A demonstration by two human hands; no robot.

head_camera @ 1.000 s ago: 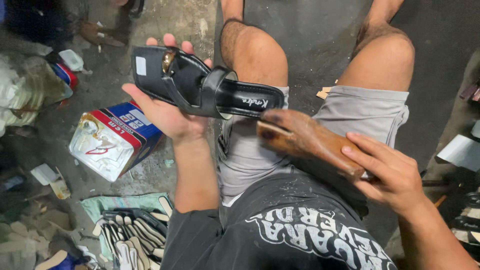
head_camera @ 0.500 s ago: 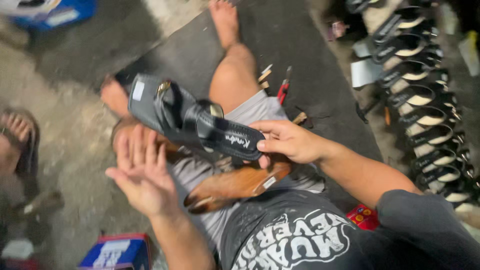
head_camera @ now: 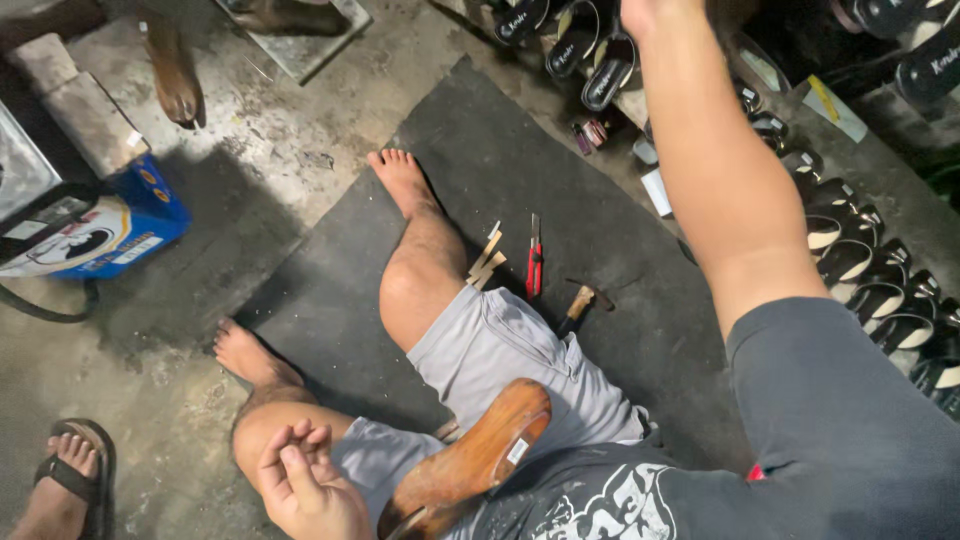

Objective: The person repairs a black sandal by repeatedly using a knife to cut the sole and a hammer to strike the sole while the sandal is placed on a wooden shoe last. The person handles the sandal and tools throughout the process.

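Observation:
My left hand (head_camera: 305,480) hovers empty over my left knee, fingers loosely curled and apart. My right arm stretches up and away; only the heel of my right hand (head_camera: 648,10) shows at the top edge, by the rows of black sandals (head_camera: 600,60), and its fingers are cut off by the frame. A brown wooden shoe last (head_camera: 480,455) lies tilted on my lap against my grey shorts. I sit on a black rubber mat (head_camera: 520,150) with my bare legs spread.
A red cutter (head_camera: 535,260), a small hammer (head_camera: 580,300) and wooden sticks (head_camera: 487,258) lie on the mat by my thigh. More black sandals (head_camera: 850,250) line the right side. A blue box (head_camera: 110,235) stands left. Another person's sandalled foot (head_camera: 70,480) is bottom left.
The black sandal has left my hands. My right arm has swung up to the sandal rows, my left hand has dropped to my knee, and the view has turned right.

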